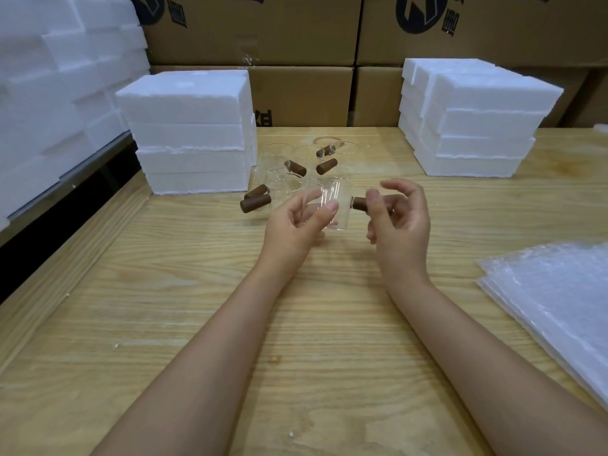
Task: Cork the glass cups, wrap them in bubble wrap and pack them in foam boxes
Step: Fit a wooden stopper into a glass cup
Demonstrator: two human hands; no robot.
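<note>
Above the pale wooden table (pixel 230 324), my left hand (pixel 296 222) grips the clear cylindrical glass cup (pixel 332 205) sideways. My right hand (pixel 403 222) pinches the brown cylindrical cork (pixel 360 203) at its end, apparently aligned for insertion.

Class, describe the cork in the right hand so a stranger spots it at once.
Over the wooden table, between two white foam stacks, find the right hand. It pinches a brown cork beside a clear cup; the other corks lie loose.
</note>
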